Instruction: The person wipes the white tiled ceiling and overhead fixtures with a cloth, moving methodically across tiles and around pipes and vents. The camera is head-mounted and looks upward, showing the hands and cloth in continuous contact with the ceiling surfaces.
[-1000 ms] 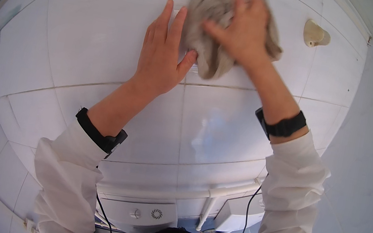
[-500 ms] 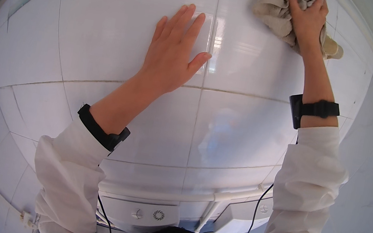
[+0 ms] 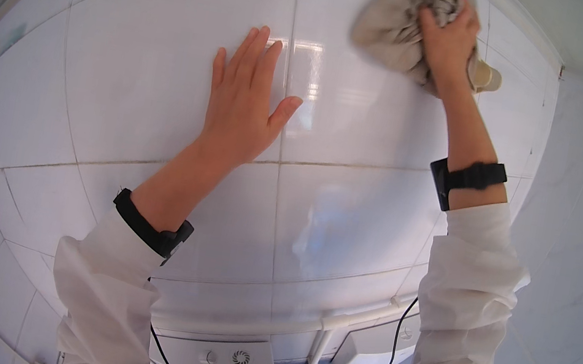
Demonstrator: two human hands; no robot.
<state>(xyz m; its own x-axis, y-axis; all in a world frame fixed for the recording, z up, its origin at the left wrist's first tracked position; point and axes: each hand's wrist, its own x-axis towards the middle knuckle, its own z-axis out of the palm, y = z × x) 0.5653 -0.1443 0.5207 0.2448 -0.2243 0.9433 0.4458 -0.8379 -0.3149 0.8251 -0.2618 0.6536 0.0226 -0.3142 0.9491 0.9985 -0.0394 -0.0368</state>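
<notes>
Head view, looking at a white tiled wall (image 3: 134,63) with both arms raised against it. Nearest the camera, at the lower edge below the wall tiles, a white appliance top (image 3: 216,358) carries a round knob and a small vent; a white pipe (image 3: 329,323) runs above it, and a black cable (image 3: 398,339) hangs beside the right sleeve. Both forearms wear white sleeves pushed back, each with a black wristband (image 3: 149,224). Farther up, the left hand (image 3: 243,101) lies flat on the wall, palm against the tile, fingers stretched out and close together, thumb spread to the side; it grips nothing. A faint bluish smear (image 3: 334,228) shows on the tile below and to the right of this hand. Farthest up, near the top edge of the wall, the right hand (image 3: 450,43) is closed around a crumpled beige cloth (image 3: 395,26), pressing it to the tile; the cloth bunches out to the left of the fingers. Just right of the cloth, a small beige fitting (image 3: 488,78) sits on the wall, partly hidden by the hand.
</notes>
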